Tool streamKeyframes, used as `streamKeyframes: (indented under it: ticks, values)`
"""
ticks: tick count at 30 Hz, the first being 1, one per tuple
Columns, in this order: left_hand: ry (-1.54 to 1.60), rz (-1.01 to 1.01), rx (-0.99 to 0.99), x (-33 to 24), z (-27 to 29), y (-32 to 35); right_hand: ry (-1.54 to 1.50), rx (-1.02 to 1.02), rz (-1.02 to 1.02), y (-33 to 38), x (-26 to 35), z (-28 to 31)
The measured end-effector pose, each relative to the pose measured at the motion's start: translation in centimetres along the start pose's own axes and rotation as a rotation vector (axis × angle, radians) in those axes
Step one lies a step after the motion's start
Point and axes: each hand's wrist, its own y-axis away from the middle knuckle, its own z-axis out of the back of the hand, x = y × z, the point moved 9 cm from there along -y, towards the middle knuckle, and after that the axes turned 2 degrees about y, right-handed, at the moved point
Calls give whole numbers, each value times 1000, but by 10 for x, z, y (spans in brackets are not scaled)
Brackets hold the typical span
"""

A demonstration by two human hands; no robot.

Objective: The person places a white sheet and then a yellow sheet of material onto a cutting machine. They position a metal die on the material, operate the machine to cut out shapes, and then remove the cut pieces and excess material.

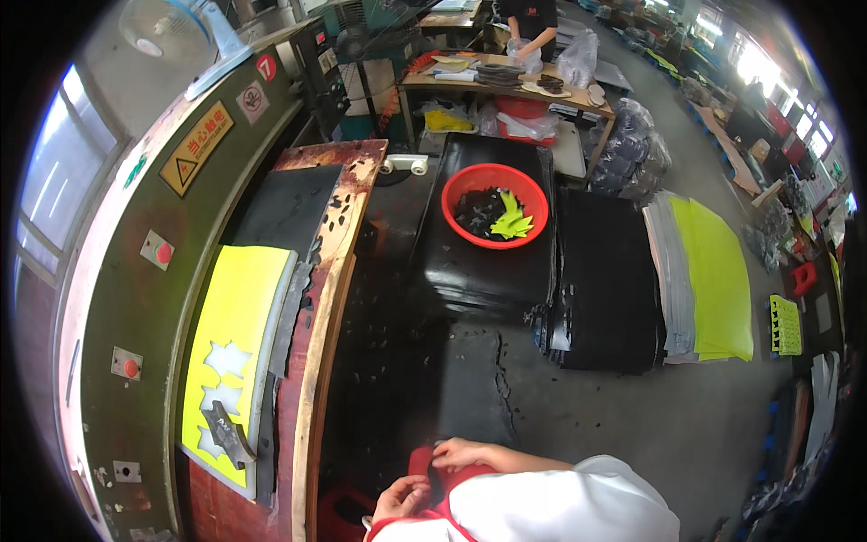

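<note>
My left hand is low in the middle, its fingers curled inward in front of the red apron. Just right of it and slightly farther off, my right hand has bent fingers beside a piece of red material. Whether anything sits in either hand's fingers is too small to tell. To the left, a bright yellow sheet with several jagged holes lies on the press bench. A dark curved cutting die rests across its near holes.
The green press frame with red buttons borders the left side. Ahead stands a red basin holding black scraps and yellow cut pieces. Black sheets and yellow sheets are stacked at right. A co-worker stands behind a cluttered table.
</note>
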Motion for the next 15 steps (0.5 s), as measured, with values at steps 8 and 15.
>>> streamKeyframes:
  ticks: [8, 15]
  values:
    - [-260, -156, 63, -54, 60, -15, 382, -780, 584, 39, 226, 115]
    - [-197, -180, -154, -96, 104, -6, 23, -663, 842, 17, 331, 89]
